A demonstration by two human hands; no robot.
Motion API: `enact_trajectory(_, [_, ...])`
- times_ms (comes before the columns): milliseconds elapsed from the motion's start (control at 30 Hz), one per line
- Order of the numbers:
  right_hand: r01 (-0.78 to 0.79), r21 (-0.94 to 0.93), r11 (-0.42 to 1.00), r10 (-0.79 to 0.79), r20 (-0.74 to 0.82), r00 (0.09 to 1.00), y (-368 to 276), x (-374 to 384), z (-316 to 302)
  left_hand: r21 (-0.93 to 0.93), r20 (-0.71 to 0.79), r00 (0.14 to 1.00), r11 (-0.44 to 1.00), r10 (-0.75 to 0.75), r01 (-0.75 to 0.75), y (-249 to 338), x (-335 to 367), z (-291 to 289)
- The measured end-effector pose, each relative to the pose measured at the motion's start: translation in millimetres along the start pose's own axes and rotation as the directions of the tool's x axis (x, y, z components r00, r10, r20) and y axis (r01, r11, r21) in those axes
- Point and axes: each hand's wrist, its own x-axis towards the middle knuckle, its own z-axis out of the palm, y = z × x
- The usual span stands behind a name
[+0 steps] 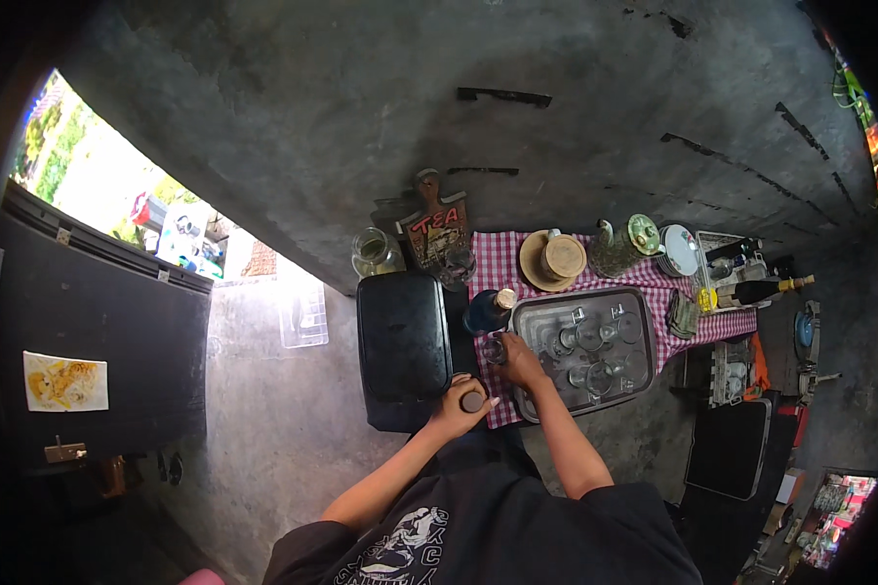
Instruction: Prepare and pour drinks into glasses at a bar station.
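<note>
My left hand [451, 411] is closed around a container with a round brown lid [471, 401], just in front of the dark tray's corner. Its body is mostly hidden by my fingers. My right hand [524, 365] reaches over the left rim of a brown serving tray [520, 390] and grips a small clear glass [495, 350] on the checkered cloth. Directly behind that glass stands a dark blue bottle [482, 314] with a cork-coloured top. Several clear glass cups [587, 336] stand on the serving tray.
A black lidded case or tray [404, 333] lies to the left. Behind are a glass jar [371, 250], a wooden sign [436, 229], a woven pot [562, 255], a teapot [622, 249] and stacked plates [680, 251]. A dark bottle [759, 291] lies at the right.
</note>
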Motion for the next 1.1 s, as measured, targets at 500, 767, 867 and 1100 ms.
enact_trajectory(500, [-0.072, 0.295, 0.953, 0.119, -0.142, 0.983, -93.8, -72.1, -67.4, -0.001, 0.062, 0.992, 0.994, 0.113, -0.113, -19.2, 10.2, 11.2])
enact_trajectory(767, [0.07, 0.246, 0.967, -0.027, -0.172, 0.985, -126.6, -96.3, -77.7, 0.004, 0.085, 0.981, 0.984, 0.176, -0.177, -18.0, 12.1, 7.8])
enact_trajectory(867, [0.027, 0.306, 0.952, 0.003, -0.095, 0.995, -125.8, -97.4, -73.1, 0.001, 0.125, 0.982, 0.989, 0.144, -0.146, -2.9, 11.7, -3.4])
enact_trajectory(1100, [-0.017, 0.119, 0.993, 0.004, 0.108, 0.994, -89.2, -87.7, -46.7, 0.157, 0.284, 0.954, 0.977, 0.095, -0.144, 76.2, 0.0, -32.8])
